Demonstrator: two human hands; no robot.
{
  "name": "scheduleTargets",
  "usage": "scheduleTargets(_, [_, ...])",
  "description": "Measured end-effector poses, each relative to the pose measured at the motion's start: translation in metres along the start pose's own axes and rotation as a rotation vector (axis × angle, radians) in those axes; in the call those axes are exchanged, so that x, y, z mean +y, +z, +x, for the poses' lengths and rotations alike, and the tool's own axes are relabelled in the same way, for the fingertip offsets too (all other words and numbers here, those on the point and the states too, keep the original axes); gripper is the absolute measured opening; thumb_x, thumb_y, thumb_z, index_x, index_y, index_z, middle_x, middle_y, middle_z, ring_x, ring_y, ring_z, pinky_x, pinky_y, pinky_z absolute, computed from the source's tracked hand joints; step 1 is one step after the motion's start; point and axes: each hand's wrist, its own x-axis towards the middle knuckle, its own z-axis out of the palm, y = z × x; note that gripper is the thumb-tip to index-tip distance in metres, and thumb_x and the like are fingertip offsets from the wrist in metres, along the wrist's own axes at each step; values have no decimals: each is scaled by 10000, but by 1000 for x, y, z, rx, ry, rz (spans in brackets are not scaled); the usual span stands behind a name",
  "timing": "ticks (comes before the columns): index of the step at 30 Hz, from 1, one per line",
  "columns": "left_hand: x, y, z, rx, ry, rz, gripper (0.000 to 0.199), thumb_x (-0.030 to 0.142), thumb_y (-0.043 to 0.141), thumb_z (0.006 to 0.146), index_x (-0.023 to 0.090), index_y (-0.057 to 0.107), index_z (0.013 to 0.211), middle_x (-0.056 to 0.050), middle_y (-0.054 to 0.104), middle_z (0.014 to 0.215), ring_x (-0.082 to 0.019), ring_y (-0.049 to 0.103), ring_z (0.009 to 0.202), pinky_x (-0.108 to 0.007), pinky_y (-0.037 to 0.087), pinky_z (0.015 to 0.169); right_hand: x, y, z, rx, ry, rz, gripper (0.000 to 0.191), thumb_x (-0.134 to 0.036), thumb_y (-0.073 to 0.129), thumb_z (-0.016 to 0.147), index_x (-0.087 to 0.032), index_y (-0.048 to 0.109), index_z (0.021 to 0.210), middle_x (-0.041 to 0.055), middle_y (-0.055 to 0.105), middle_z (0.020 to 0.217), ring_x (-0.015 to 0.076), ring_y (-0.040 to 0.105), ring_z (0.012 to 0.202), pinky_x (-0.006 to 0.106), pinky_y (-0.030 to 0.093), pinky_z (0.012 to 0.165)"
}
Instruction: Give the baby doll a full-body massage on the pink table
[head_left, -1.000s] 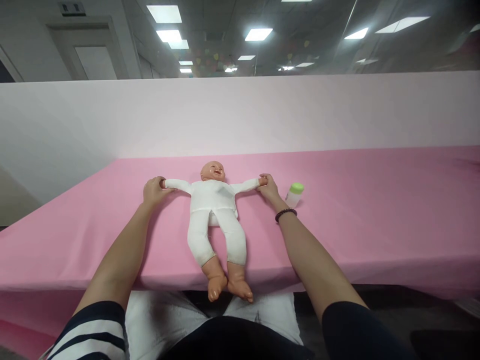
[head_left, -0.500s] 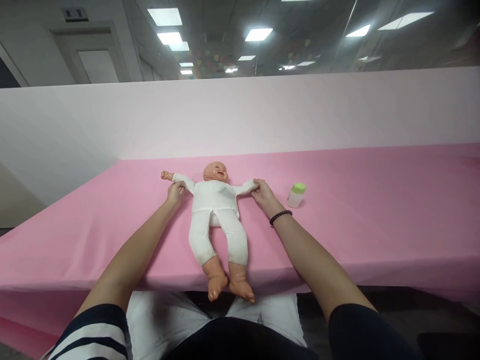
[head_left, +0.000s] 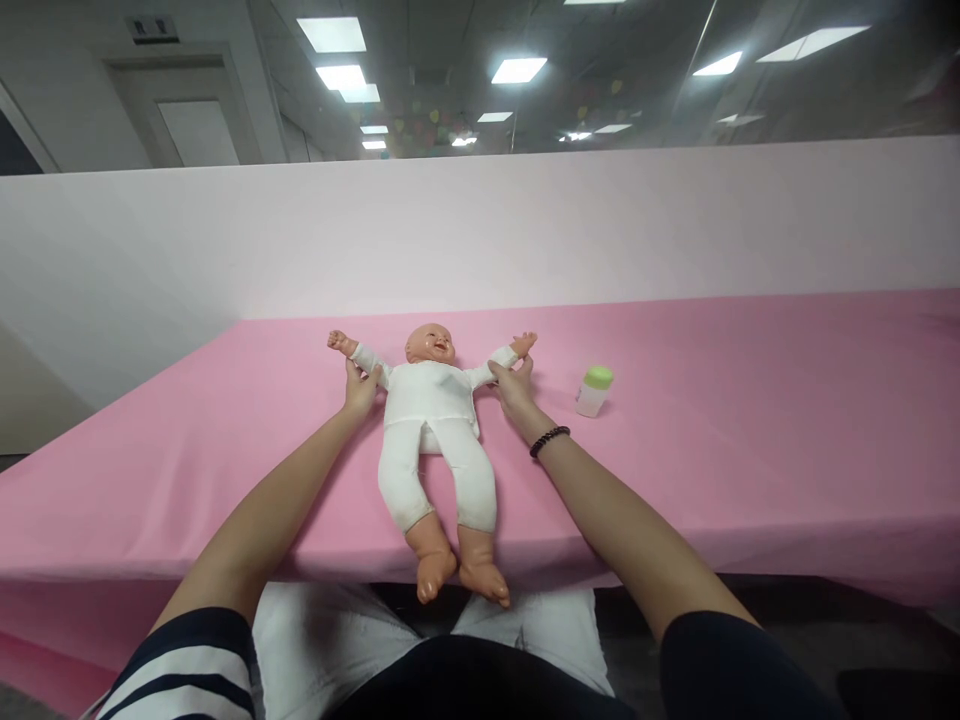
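A baby doll [head_left: 427, 420] in a white long-sleeved suit lies on its back, its vinyl feet over the table's near edge. My left hand [head_left: 361, 390] pinches the sleeve of the doll's arm on the left, just below the small vinyl hand. My right hand [head_left: 514, 388] grips the opposite sleeve close to the shoulder, and the doll's other hand sticks up beyond it. To the right of my right hand, apart from it, stands a small bottle with a green cap [head_left: 594, 392].
The pink cloth-covered table [head_left: 750, 450] runs far to both sides. A white partition [head_left: 480, 230] rises behind it. My legs in light trousers are under the near edge, and a door and ceiling lights show beyond the partition.
Both hands have let go of the doll's hands and moved inward along the sleeves toward the shoulders. The doll's arms now angle further upward.
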Motion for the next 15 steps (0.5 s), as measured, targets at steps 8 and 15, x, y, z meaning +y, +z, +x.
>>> scheduleTargets(8, [14, -1, -19, -337, 433, 421, 515, 212, 616, 895, 226, 580, 1409, -136, 614, 1372, -291, 573, 1295, -459, 468, 1145, -13, 8, -31, -377, -521, -284, 613, -259, 715, 788, -244, 590, 1388, 75, 739, 1251, 257, 703, 1159, 437, 545, 1081])
scheduleTargets(15, [29, -1, -27, -427, 456, 545, 452, 136, 542, 867, 251, 740, 1257, -98, 608, 1421, -296, 533, 1358, -464, 408, 1201, -13, 4, -30, -720, -721, -505, 437, -66, 603, 722, -282, 792, 1053, 16, 773, 1235, 276, 628, 1356, 518, 403, 1246])
